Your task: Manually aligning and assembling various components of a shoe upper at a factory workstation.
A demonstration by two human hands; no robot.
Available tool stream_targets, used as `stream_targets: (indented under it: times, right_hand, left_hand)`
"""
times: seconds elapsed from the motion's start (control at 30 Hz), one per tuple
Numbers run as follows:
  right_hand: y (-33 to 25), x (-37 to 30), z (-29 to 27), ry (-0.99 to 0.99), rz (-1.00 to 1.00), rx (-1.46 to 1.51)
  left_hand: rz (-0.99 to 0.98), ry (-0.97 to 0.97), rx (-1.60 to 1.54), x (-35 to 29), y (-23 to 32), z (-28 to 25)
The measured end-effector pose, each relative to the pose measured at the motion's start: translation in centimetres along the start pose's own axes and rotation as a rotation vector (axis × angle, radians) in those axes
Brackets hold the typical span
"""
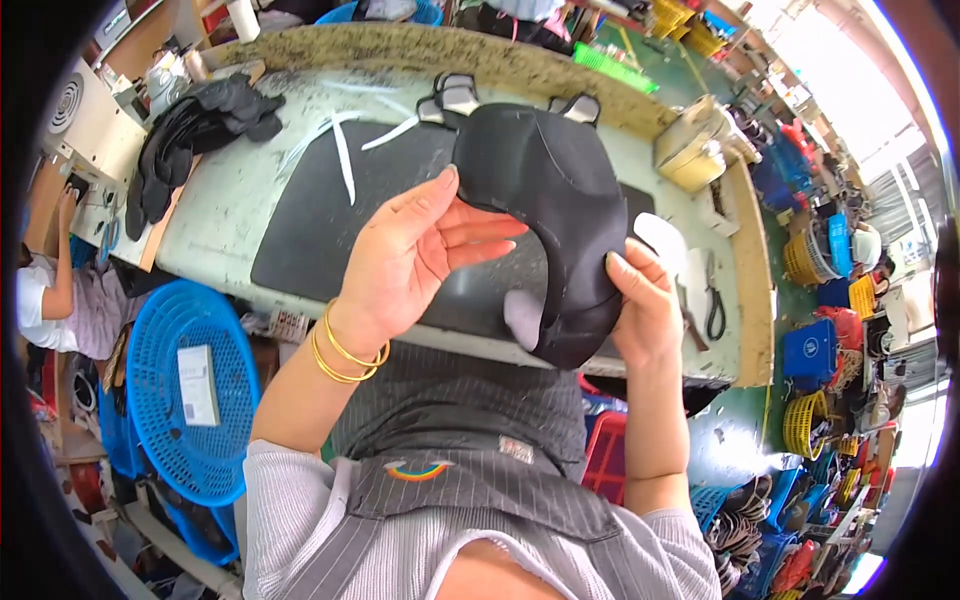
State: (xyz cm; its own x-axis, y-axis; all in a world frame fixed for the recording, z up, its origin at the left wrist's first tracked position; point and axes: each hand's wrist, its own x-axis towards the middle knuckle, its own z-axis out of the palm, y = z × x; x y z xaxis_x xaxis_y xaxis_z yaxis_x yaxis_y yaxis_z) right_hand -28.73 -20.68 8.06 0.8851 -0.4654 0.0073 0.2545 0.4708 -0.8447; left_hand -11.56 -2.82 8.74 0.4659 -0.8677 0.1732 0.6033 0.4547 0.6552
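A black, smooth, curved piece that looks like a shoe upper [540, 160] is held up over the worktable, its two sides bending round an open gap. My right hand [645, 305] pinches its right side, thumb in front and fingers behind. My left hand [410, 245], with gold bangles on the wrist, is beside its left edge. That thumb tip meets the edge, while the fingers stretch out flat below it. A pale rounded tab [522, 318] shows by the lower end. Beneath lies a dark mat [330, 220]; similar black pieces with light linings [456, 92] rest behind.
White strips [343, 160] and a heap of black pieces [195, 135] lie at the left. Black-handled scissors [714, 312] are at the right, near a yellowish container [690, 150]. A raised rim [350, 50] borders the table. A blue basket [150, 390] stands left; another person [60, 290] sits beyond.
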Motion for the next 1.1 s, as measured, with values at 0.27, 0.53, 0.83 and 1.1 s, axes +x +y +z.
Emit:
stream_targets:
  times: [0.27,0.53,0.83,1.1]
  right_hand:
    - [0.0,-1.8,-0.3,-0.022,-0.052,0.065]
    - [4.0,-4.2,1.1,0.037,-0.171,0.190]
    - [6.4,-5.5,-0.3,-0.004,-0.242,0.038]
    - [6.7,-5.3,-1.5,0.002,-0.287,0.041]
  left_hand:
    - [0.058,0.002,0.166,-0.5,-0.7,3.0]
    - [0.191,0.100,0.258,-0.2,-2.3,5.7]
    - [0.064,0.054,0.315,0.5,-3.7,7.9]
    - [0.056,0.053,0.397,1.1,-4.5,8.5]
